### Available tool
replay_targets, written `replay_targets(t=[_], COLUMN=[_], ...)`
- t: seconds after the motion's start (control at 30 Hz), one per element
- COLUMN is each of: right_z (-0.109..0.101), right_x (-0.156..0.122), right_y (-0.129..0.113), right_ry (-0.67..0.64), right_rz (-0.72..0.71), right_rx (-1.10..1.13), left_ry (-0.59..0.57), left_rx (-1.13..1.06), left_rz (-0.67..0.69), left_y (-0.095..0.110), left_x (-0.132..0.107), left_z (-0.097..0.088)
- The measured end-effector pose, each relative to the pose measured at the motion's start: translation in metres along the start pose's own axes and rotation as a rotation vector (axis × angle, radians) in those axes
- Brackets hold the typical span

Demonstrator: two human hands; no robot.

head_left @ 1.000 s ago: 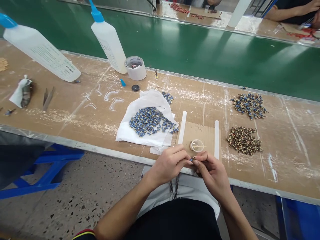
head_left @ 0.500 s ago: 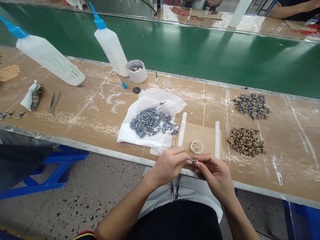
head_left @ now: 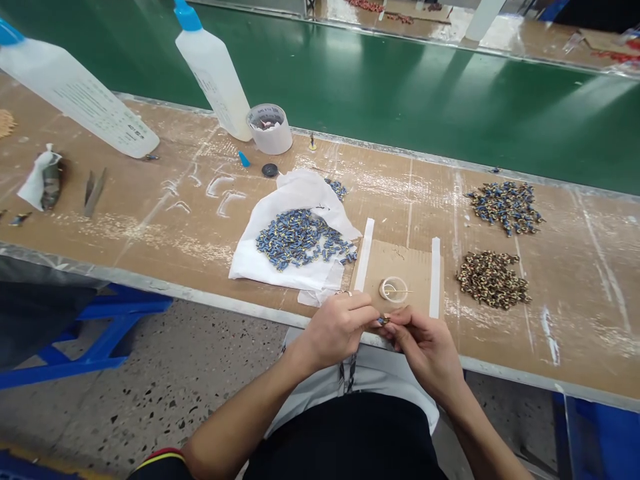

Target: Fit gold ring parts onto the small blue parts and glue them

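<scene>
My left hand (head_left: 336, 328) and my right hand (head_left: 425, 347) meet at the table's front edge, fingertips pinched together on one small blue piece (head_left: 383, 321). Just beyond them a small round cap (head_left: 394, 290) with a thin stick across it sits on a cardboard square (head_left: 400, 263) edged by two white strips. To the left a white cloth (head_left: 280, 213) carries a heap of blue pieces (head_left: 300, 239).
Two white squeeze bottles with blue nozzles (head_left: 213, 67) (head_left: 75, 93) lean at the back left beside a tape roll (head_left: 271, 129). At the right lie a blue heap (head_left: 504, 205) and a brown heap (head_left: 491, 279). A green conveyor belt (head_left: 400, 93) runs behind the table.
Both hands stay pinched on the small piece at the table edge, shifting only slightly. The view has swayed a little.
</scene>
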State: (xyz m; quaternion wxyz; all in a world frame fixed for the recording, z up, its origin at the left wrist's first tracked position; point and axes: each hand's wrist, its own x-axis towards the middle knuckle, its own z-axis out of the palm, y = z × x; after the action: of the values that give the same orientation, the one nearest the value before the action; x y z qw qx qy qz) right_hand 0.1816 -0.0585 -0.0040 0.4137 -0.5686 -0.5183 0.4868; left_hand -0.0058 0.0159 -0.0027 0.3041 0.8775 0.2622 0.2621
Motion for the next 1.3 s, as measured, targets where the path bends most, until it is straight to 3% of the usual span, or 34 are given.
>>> replay_targets(t=[0.43, 0.57, 0.67, 0.77, 0.97, 1.07, 1.2, 1.3], right_z=[0.004, 0.004, 0.002, -0.003, -0.009, -0.008, -0.009, -0.011], right_x=[0.000, 0.002, 0.001, -0.003, -0.011, -0.011, -0.010, -0.012], right_y=[-0.002, 0.001, 0.000, -0.007, -0.029, -0.034, -0.036, -0.035], right_ry=[-0.007, 0.004, -0.007, -0.040, -0.146, -0.165, -0.148, -0.152], right_rz=[-0.182, -0.171, -0.096, -0.032, -0.226, -0.229, -0.218, -0.182], right_rx=[-0.200, -0.197, -0.080, 0.041, -0.063, -0.084, -0.064, -0.014], left_ry=[-0.030, -0.047, -0.101, -0.139, -0.391, -0.431, -0.473, -0.478], left_rx=[0.097, 0.097, 0.082, -0.143, -1.238, -1.555, -1.660, -1.455], left_rz=[0.068, 0.064, -0.011, -0.178, -0.666, -0.804, -0.852, -0.848], left_y=[-0.001, -0.002, 0.005, 0.020, 0.037, 0.038, 0.041, 0.042], left_x=[0.000, 0.001, 0.002, 0.001, -0.004, -0.005, -0.004, -0.002], left_z=[0.003, 0.001, -0.008, -0.021, -0.030, -0.027, -0.023, -0.023])
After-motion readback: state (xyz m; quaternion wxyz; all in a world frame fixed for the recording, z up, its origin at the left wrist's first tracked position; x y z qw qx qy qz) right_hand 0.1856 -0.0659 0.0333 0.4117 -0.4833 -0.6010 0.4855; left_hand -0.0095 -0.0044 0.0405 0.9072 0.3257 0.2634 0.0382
